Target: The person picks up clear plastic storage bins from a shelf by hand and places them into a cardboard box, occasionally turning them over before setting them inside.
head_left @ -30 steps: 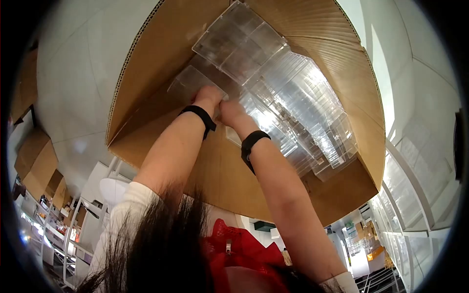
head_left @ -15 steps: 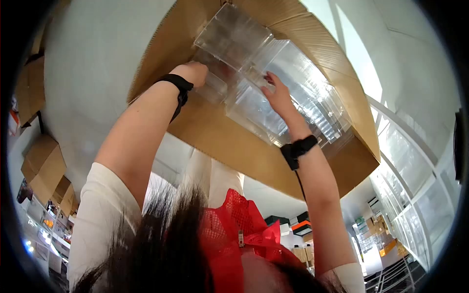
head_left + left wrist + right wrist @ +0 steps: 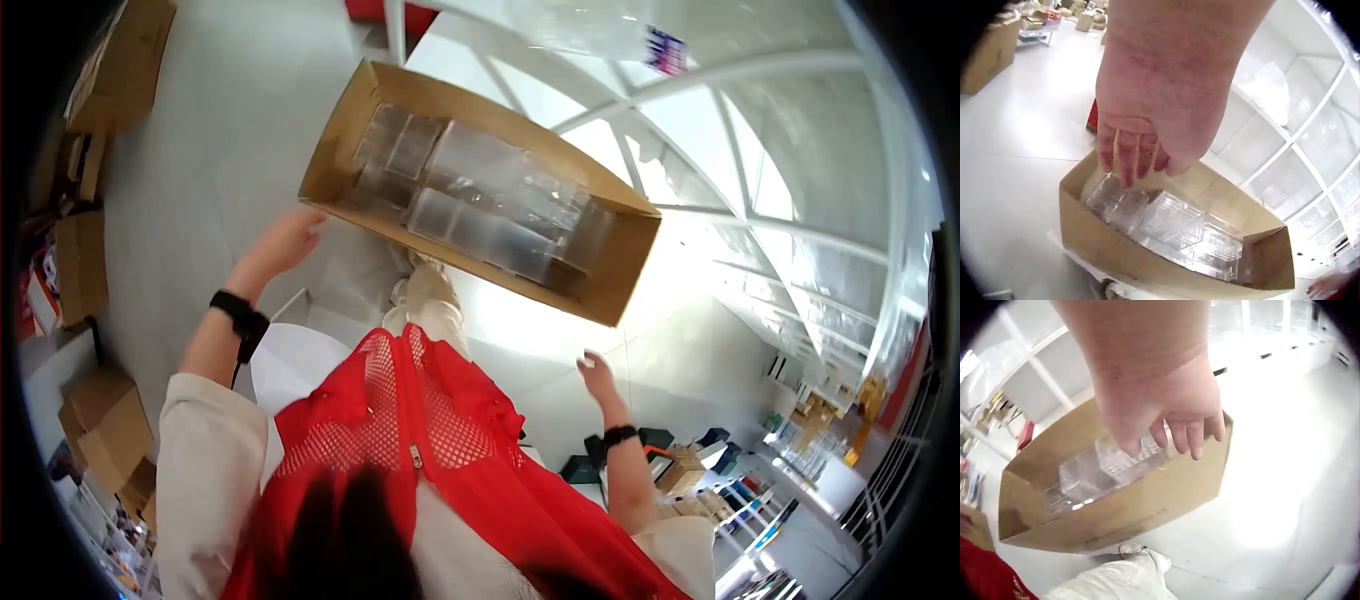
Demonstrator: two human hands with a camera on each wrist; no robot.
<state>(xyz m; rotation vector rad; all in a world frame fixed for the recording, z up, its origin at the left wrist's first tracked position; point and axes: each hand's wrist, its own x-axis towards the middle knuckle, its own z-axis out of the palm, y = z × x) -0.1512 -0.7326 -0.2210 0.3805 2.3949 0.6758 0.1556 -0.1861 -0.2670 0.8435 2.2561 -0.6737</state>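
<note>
A long cardboard box (image 3: pixel 470 262) stands on the floor, its top uncovered, with clear plastic containers (image 3: pixel 485 235) lying in it in two rough rows. Off the box's left end my left hand (image 3: pixel 280 243) hangs in the air, holding nothing; its fingers look loosely extended in the left wrist view (image 3: pixel 1154 119). My right hand (image 3: pixel 598 378) is below the box's right end in the head view, apart from it. The right wrist view shows that hand (image 3: pixel 1160 403) with relaxed, spread fingers and nothing in them.
White metal shelving (image 3: pixel 740 200) stands beyond the box and along the right. Other cardboard boxes (image 3: pixel 105 420) are at the far left. A white round seat (image 3: pixel 300 362) is beside the person's red mesh vest (image 3: pixel 400 400), and the person's feet are close to the box.
Both hands have come out of the box and moved apart, the left to the left and the right to the right. The head view has drawn back, so the whole box shows.
</note>
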